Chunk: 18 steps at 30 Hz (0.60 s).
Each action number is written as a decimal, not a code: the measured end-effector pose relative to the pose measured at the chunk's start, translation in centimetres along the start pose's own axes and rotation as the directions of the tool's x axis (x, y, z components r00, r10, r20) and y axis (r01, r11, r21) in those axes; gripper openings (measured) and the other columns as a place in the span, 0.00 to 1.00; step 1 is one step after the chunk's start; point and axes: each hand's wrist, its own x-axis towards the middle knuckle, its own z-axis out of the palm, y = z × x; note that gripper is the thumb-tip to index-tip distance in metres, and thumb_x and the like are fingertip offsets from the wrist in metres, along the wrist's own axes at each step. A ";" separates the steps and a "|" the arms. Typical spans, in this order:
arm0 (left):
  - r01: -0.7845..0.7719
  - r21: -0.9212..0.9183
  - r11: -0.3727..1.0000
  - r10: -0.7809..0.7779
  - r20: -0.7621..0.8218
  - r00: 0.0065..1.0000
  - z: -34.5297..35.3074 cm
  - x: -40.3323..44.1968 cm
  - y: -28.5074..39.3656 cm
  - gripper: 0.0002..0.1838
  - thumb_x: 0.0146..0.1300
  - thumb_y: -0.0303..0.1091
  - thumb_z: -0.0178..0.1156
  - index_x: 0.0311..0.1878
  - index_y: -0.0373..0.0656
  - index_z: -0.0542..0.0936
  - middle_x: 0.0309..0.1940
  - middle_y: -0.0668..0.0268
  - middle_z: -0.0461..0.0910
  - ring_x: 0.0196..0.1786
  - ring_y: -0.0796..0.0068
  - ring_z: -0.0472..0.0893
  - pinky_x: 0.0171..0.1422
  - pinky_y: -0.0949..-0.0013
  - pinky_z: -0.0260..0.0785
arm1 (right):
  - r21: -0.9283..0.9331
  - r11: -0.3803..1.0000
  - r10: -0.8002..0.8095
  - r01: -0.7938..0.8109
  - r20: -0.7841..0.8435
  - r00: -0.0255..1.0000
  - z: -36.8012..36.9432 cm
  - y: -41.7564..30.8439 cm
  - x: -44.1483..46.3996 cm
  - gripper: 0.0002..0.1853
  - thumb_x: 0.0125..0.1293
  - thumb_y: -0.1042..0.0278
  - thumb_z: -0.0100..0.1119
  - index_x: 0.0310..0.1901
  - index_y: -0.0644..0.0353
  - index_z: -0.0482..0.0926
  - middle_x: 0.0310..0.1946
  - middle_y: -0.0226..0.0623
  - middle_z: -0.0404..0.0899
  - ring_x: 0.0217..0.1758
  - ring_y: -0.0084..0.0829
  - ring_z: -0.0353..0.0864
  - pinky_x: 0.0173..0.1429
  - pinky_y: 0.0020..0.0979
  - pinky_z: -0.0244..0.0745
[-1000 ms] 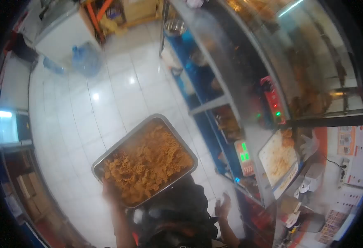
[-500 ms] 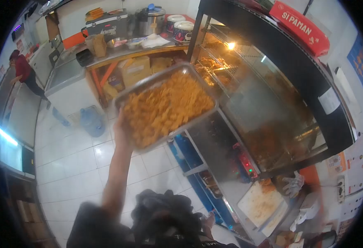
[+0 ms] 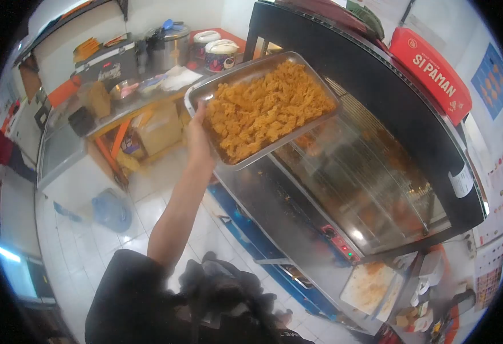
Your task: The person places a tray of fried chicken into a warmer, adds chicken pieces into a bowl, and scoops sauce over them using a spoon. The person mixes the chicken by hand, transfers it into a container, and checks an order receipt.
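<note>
My left hand point(image 3: 198, 131) is closed on the left edge of a metal tray point(image 3: 235, 167), with the thumb over the rim. Crispy golden fried chicken pieces point(image 3: 268, 109) fill the tray. It is raised at the near left corner of a glass food warmer point(image 3: 372, 189) and covers part of its front. Low beside my body, a small part of my right hand point(image 3: 284, 317) shows; its fingers are not clear.
Below the warmer runs a metal counter point(image 3: 251, 195) with a crumb-covered white board point(image 3: 369, 289). A back counter holds a large pot point(image 3: 176, 47), patterned containers point(image 3: 221, 55) and a cooler box point(image 3: 107, 64). A blue water jug point(image 3: 112, 210) stands on the tiled floor. Another person point(image 3: 2, 150) is at far left.
The tray in my left hand has moved up and to the right, nearer the warmer. My view has turned, and the other person now sits closer to the left edge.
</note>
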 end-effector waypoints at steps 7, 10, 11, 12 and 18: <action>0.063 -0.031 0.998 -0.062 0.050 0.997 -1.6 2.9 3.3 0.28 0.75 0.52 0.53 0.67 0.40 0.70 0.63 0.58 0.76 0.62 0.62 0.78 0.67 0.59 0.71 | 0.295 0.921 0.253 -0.254 0.041 0.967 5.3 -6.5 -3.9 0.30 0.51 0.61 0.69 0.52 0.73 0.74 0.41 0.56 0.82 0.47 0.51 0.83 0.53 0.44 0.77; 0.143 -0.106 0.984 -0.133 0.096 0.986 -1.0 2.7 3.8 0.26 0.75 0.51 0.53 0.64 0.39 0.72 0.59 0.57 0.79 0.57 0.64 0.82 0.62 0.61 0.78 | 0.542 0.782 0.310 -0.309 0.092 0.946 5.4 -9.3 -3.8 0.29 0.53 0.60 0.69 0.52 0.72 0.75 0.41 0.55 0.82 0.46 0.48 0.83 0.52 0.44 0.77; 0.156 -0.071 0.985 -0.148 0.110 0.983 -1.3 3.3 3.8 0.26 0.75 0.51 0.53 0.64 0.39 0.72 0.59 0.57 0.79 0.57 0.64 0.82 0.62 0.62 0.78 | 0.289 0.947 0.142 -0.141 0.018 0.990 4.8 -9.3 -4.2 0.29 0.53 0.60 0.69 0.53 0.71 0.74 0.42 0.55 0.81 0.46 0.51 0.82 0.52 0.45 0.77; 0.157 -0.036 0.987 -0.151 0.130 0.980 -1.3 3.9 4.0 0.26 0.75 0.51 0.52 0.65 0.39 0.72 0.60 0.58 0.79 0.57 0.64 0.82 0.62 0.62 0.77 | -0.005 0.999 -0.032 0.031 -0.057 0.998 4.6 -8.6 -4.6 0.30 0.54 0.59 0.69 0.54 0.70 0.73 0.43 0.56 0.81 0.47 0.53 0.82 0.52 0.46 0.76; 0.169 0.036 0.985 -0.173 0.208 0.963 4.2 6.6 1.3 0.27 0.77 0.53 0.48 0.67 0.42 0.71 0.62 0.61 0.77 0.63 0.66 0.78 0.68 0.59 0.71 | 0.111 0.989 0.109 -0.096 -0.114 0.988 2.9 -11.1 -3.7 0.31 0.53 0.62 0.69 0.56 0.70 0.72 0.44 0.58 0.81 0.49 0.54 0.82 0.54 0.45 0.76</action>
